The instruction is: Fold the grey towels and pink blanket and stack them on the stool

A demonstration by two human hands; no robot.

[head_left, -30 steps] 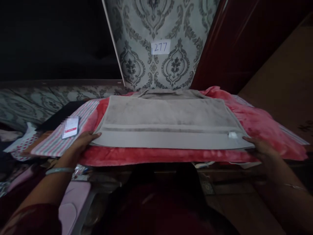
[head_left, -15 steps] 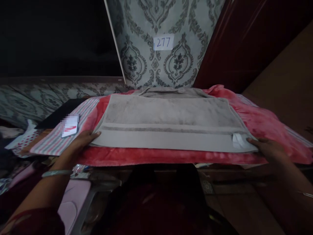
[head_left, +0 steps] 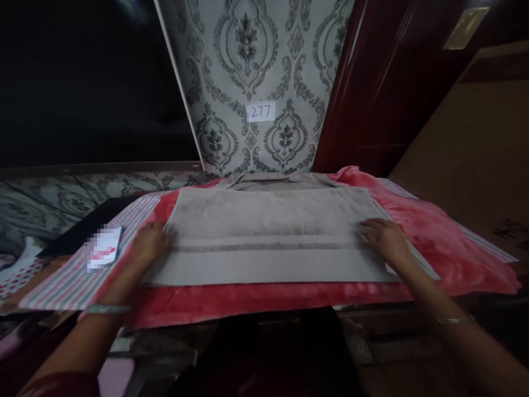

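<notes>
A grey towel (head_left: 268,215) lies folded on a red plush blanket (head_left: 198,306), with a smooth pale band along its near edge. At its left edge rests my left hand (head_left: 151,242), the fingers smeared by motion. My right hand (head_left: 384,240) reaches over the towel's right part, its fingers stretched toward the middle and blurred at the tips. Under my right wrist a bit of a white label (head_left: 390,269) shows. Behind the flat part, a raised grey fold (head_left: 285,182) of cloth lies near the wall.
A phone (head_left: 106,246) lies on the striped cloth (head_left: 53,286) at the left. A large dark screen (head_left: 91,82) stands behind it. On the patterned wall is a paper marked 277 (head_left: 260,112). A dark red door (head_left: 372,82) and a cardboard box (head_left: 475,149) stand at the right.
My right hand has left the towel's near right corner and moved inward and away from me. My left hand has moved slightly forward along the left edge. The head view has tilted up.
</notes>
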